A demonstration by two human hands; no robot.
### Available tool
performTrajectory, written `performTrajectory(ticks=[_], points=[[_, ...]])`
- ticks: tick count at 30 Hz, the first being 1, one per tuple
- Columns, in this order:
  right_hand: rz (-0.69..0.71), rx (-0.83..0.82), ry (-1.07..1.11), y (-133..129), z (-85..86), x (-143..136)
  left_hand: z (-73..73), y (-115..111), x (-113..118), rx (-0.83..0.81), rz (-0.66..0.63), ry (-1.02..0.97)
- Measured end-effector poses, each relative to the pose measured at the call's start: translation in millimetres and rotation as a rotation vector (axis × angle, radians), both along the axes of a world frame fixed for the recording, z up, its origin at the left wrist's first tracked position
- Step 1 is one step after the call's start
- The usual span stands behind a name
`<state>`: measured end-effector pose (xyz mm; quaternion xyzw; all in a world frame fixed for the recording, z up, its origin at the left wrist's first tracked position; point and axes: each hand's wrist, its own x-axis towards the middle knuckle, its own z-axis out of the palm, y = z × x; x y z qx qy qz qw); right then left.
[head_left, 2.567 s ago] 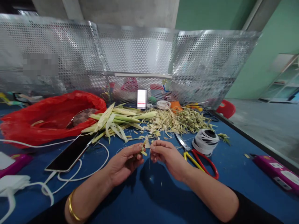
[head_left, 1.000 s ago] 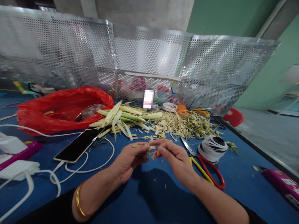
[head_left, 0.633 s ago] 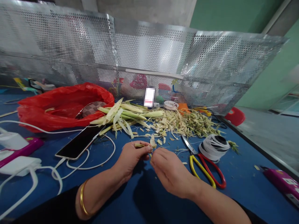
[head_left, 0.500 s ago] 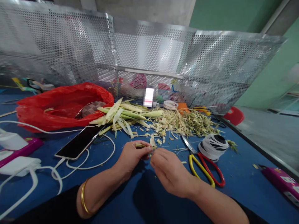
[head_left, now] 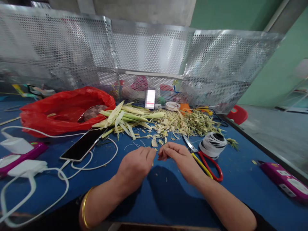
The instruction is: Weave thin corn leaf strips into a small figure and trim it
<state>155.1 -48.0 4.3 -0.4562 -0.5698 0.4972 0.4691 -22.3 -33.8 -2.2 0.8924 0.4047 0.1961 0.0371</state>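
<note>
My left hand (head_left: 136, 166) is closed above the blue table (head_left: 178, 195), its fingertips pressed together; whatever they hold is hidden. Just to its right, with a small gap between them, my right hand (head_left: 176, 155) has its fingers curled into a pinch, and its contents are too small to make out. Pale leaf scraps (head_left: 154, 141) lie beyond my fingertips. Behind them, long green husks (head_left: 132, 116) sit beside a heap of dry plant pieces (head_left: 190, 123). Scissors (head_left: 204, 160) with red and yellow handles lie right of my right hand, near a spool of white strip (head_left: 213, 145).
A red plastic bag (head_left: 64, 112) stands at the back left, with a phone (head_left: 84, 145) and white cables before it. Purple power strips (head_left: 285, 179) lie at both sides. A perforated metal screen (head_left: 149, 48) rises behind the table.
My hands have moved apart slightly. My left hand has turned so its back shows, and the thin plant piece seen in it earlier is out of sight. The view has shifted a little.
</note>
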Motion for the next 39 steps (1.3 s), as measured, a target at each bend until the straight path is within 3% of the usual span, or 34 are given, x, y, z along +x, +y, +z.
performTrajectory(ticks=[3, 7, 11, 14, 16, 24, 28, 33, 39], points=[[-0.013, -0.04, -0.015, -0.7, -7.6, -0.2, -0.2, -15.0, 7.4, 0.021, 0.024, 0.149], [0.042, -0.035, -0.191, -3.1, -20.2, 1.3, -4.4, -35.0, 14.9, -0.09, 0.053, 0.288], [0.044, 0.018, -0.395, -7.8, -24.0, 5.8, 2.1, -44.4, 7.7, -0.287, 0.023, 0.124], [0.052, 0.028, -0.469, -10.0, -21.2, 8.8, 13.8, -37.0, -6.6, -0.483, -0.013, -0.059], [0.058, 0.033, -0.486, -10.4, -19.5, 9.8, 20.5, -27.4, -15.2, -0.553, 0.041, -0.159], [0.05, 0.096, -0.521, -11.9, -22.3, 9.9, 23.3, -7.4, -15.7, -0.45, 0.046, 0.17], [0.047, 0.1, -0.483, -12.0, -22.7, 8.5, 21.6, -0.7, -14.5, -0.461, -0.029, 0.255], [0.092, 0.147, -0.478, -6.5, -24.5, 2.6, 19.7, 9.7, -20.7, -0.518, -0.096, 0.223], [0.161, 0.233, -0.448, -5.3, -27.8, -5.1, 22.0, 16.9, -26.2, -0.709, -0.043, 0.055]])
